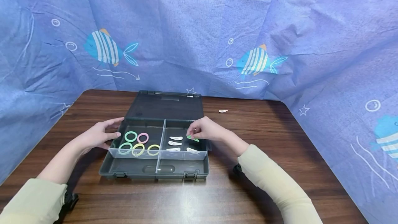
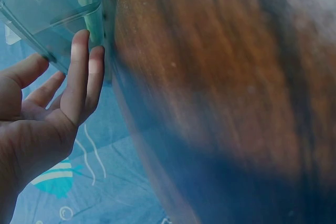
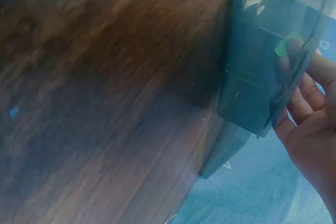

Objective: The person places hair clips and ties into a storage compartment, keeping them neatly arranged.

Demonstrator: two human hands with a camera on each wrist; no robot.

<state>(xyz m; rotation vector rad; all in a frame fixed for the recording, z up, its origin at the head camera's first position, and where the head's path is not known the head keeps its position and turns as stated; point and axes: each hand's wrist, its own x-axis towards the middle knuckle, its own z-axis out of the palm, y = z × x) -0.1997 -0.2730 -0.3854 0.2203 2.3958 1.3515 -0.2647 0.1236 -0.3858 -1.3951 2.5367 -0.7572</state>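
Observation:
A dark translucent divided box sits on the table with its lid laid back. My right hand pinches a green hair clip over the right compartment. Through the box wall in the right wrist view, the green clip shows at the fingertips. Several white hair clips lie in that same compartment. Against the box's left side rests my left hand, its fingers extended and loosely spread. Pink, green and yellow rings lie in the left compartment.
One white hair clip lies on the wooden table, right of the lid. A clear divider separates the left and right compartments, and another runs along the front. Behind the table hangs a blue cloth with fish on it.

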